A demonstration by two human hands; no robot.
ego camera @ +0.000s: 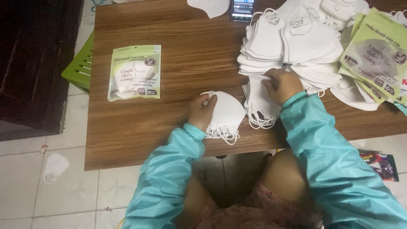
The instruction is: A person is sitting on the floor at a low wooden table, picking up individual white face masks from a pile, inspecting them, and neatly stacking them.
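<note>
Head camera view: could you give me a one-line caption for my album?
At a wooden table, the left hand holds a small stack of white masks while the right hand presses another stack.

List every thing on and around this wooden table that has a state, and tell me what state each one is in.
Left hand: gripping a small stack of folded white face masks.
Right hand: pressing on a second white mask stack.
Big heap of white masks: loose, unpacked.
Green and white mask pouch: flat, alone.
Pile of green pouches: overlapping.
Black phone: screen lit.
Single white mask: lying on the floor.
</note>
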